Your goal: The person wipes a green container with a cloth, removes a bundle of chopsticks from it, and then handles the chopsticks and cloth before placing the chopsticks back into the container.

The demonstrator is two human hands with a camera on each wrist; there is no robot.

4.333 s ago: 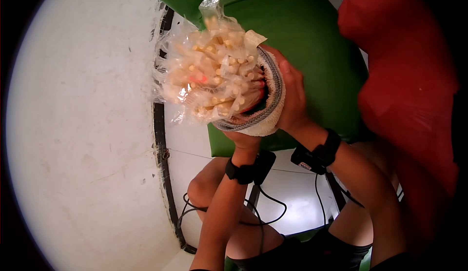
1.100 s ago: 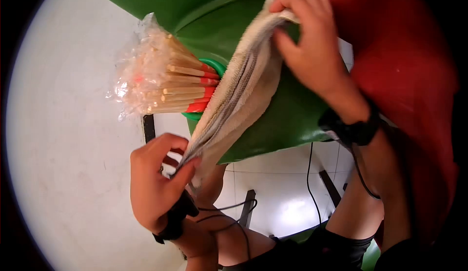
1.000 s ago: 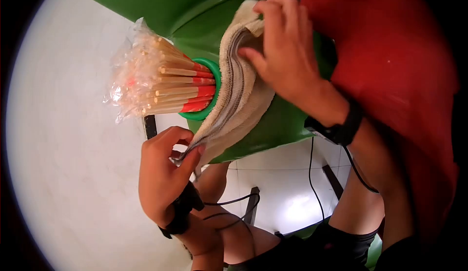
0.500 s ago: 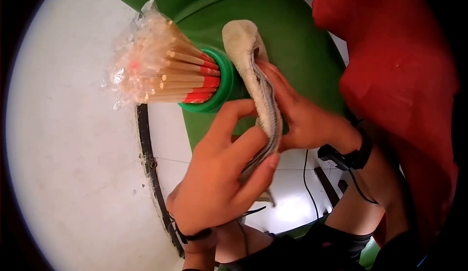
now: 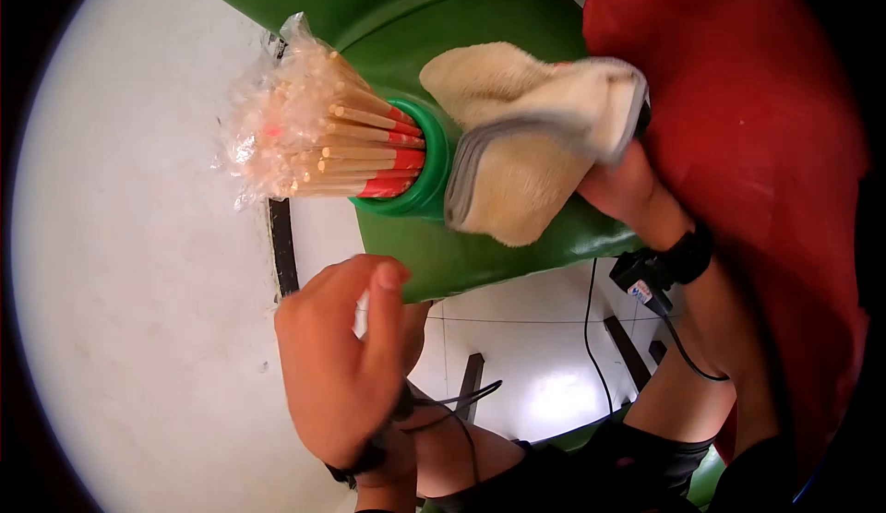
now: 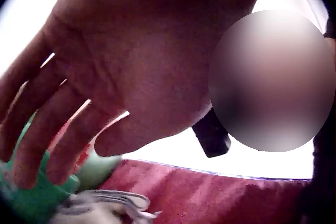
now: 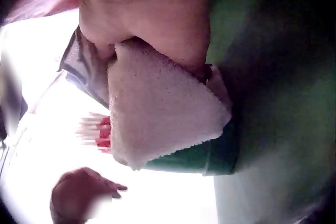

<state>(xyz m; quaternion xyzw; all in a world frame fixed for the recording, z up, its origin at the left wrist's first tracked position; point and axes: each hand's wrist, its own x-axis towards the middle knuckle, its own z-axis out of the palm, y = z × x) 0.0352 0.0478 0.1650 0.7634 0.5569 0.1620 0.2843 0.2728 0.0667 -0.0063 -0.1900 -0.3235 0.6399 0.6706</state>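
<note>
A cream cloth (image 5: 521, 185) with a grey edge hangs in folds from my right hand (image 5: 621, 188). My right hand grips it from below and behind, so most of the fingers are hidden; in the right wrist view the cloth (image 7: 157, 103) covers them. My left hand (image 5: 337, 361) is in the air at the lower left, apart from the cloth; its fingers (image 6: 68, 150) stretch out in the left wrist view. Between the hands and the wall, a green cup (image 5: 437, 176) holds a bundle of wrapped chopsticks (image 5: 365, 149) with red bands, leaning left.
The cup stands on a green chair seat (image 5: 397, 268), with a white wall (image 5: 157, 236) at left. Red fabric (image 5: 757, 144) fills the right side. Dark cables (image 5: 595, 347) from the wrist cameras hang over the tiled floor (image 5: 544, 347).
The cloth was lifted off the chopsticks and cup, stretched between both hands, then folded. Now my left hand has let go and moved left, while the right holds the cloth further right.
</note>
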